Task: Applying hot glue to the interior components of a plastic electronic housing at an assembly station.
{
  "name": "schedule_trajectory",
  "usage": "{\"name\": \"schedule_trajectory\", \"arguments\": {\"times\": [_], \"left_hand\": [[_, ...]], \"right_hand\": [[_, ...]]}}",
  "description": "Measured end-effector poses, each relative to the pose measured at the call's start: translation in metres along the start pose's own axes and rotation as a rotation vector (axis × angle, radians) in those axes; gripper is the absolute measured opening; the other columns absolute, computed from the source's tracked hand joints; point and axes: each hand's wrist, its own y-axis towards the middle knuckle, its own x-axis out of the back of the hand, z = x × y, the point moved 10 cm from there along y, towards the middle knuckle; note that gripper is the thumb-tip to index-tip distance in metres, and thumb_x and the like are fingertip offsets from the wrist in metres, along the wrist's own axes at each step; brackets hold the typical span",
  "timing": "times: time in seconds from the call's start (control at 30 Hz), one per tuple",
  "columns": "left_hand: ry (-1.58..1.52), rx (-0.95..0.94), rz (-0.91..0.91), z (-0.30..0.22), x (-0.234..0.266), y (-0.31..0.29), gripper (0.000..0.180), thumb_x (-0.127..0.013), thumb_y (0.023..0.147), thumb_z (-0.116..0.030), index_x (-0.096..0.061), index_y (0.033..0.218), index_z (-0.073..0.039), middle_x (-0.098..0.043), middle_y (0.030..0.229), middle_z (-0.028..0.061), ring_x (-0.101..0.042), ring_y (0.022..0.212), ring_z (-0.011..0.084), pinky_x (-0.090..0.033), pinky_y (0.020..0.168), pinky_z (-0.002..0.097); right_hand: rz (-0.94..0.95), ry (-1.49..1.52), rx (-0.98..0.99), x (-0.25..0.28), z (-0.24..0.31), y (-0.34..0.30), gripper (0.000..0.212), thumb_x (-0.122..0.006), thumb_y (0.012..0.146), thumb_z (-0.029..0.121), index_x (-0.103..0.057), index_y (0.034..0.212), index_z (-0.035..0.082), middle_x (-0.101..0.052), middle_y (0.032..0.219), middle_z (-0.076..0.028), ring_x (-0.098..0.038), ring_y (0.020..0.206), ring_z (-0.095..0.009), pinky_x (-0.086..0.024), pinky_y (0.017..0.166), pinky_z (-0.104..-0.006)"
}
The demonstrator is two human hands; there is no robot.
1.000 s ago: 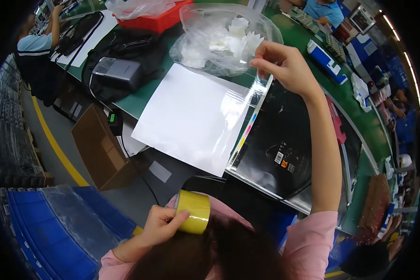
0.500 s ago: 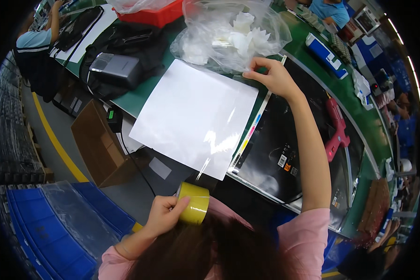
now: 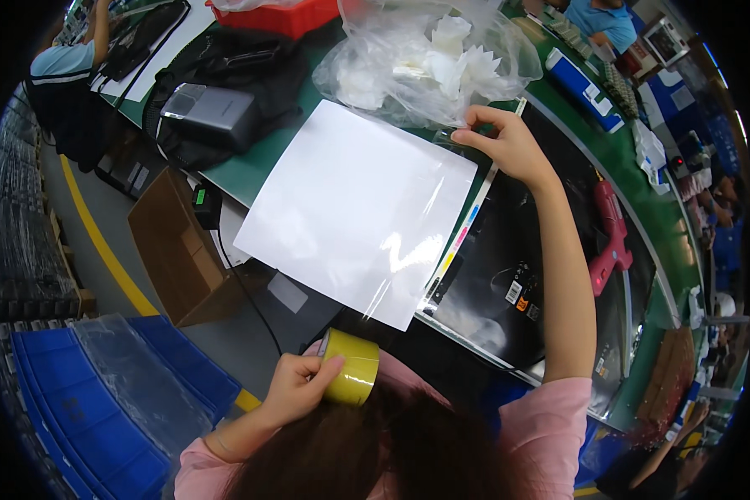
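My left hand (image 3: 296,388) grips a roll of yellow-looking packing tape (image 3: 352,367) close to my body. A strip of clear tape (image 3: 402,265) appears to run from the roll over the right part of a white sheet (image 3: 333,208), showing as shiny streaks. Beyond the sheet's far right corner, my right hand (image 3: 502,143) has thumb and forefinger pinched on what looks like the strip's free end. The sheet lies tilted on the green table, its near corner by the table edge. Right beyond my right fingers is a clear plastic bag (image 3: 442,67) with white scraps inside.
A pink glue gun (image 3: 612,237) rests on a black sheet (image 3: 508,250) right of my forearm. On the left are a grey device (image 3: 212,112), an open cardboard box (image 3: 179,258) and blue bins (image 3: 100,408). A red tray (image 3: 283,18) stands at the back. Other people work farther off.
The view has shifted slightly. My right hand appears a little farther right with its pinch kept; my left hand still holds the roll in much the same place.
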Motion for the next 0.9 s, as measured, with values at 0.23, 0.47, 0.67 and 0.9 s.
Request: {"name": "schedule_trajectory", "arguments": {"times": [0.23, 0.47, 0.67, 0.9], "left_hand": [[0.005, 0.007, -0.001, 0.002, 0.002, -0.001, 0.028, -0.053, 0.083, -0.017, -0.059, 0.067, 0.005, -0.049, 0.047, 0.0012, -0.04, 0.05, -0.0003, -0.033, 0.043, 0.0197], [0.045, 0.011, -0.011, 0.011, 0.006, -0.002, 0.029, -0.053, 0.082, -0.017, -0.058, 0.065, 0.005, -0.044, 0.043, 0.0012, -0.037, 0.047, 0.0003, -0.031, 0.041, 0.0209], [0.023, 0.003, -0.035, 0.013, 0.008, -0.003, 0.03, -0.054, 0.082, -0.017, -0.056, 0.062, 0.006, -0.04, 0.042, 0.0017, -0.034, 0.046, 0.0005, -0.029, 0.04, 0.0211], [0.015, 0.012, -0.038, 0.022, 0.008, 0.006, 0.031, -0.055, 0.081, -0.019, -0.055, 0.063, 0.006, -0.041, 0.043, 0.0009, -0.035, 0.047, 0.0004, -0.03, 0.041, 0.0207]], "right_hand": [[0.016, -0.022, -0.065, 0.003, 0.002, -0.002, 0.022, -0.063, 0.071, 0.022, -0.053, 0.068, 0.002, -0.053, 0.063, -0.002, -0.049, 0.066, -0.012, -0.038, 0.065, -0.0245], [0.021, -0.04, -0.076, -0.002, -0.003, -0.004, 0.024, -0.063, 0.07, 0.024, -0.054, 0.067, 0.002, -0.052, 0.062, -0.003, -0.049, 0.065, -0.012, -0.038, 0.064, -0.0242], [0.005, -0.058, -0.032, -0.006, -0.01, -0.007, 0.018, -0.063, 0.072, 0.02, -0.055, 0.07, 0.004, -0.052, 0.067, 0.003, -0.04, 0.06, -0.006, -0.032, 0.054, -0.0198], [-0.006, -0.053, 0.03, -0.011, -0.015, -0.008, 0.016, -0.064, 0.07, 0.016, -0.053, 0.069, 0.004, -0.046, 0.074, -0.002, -0.044, 0.076, -0.014, -0.034, 0.07, -0.0232]]}}
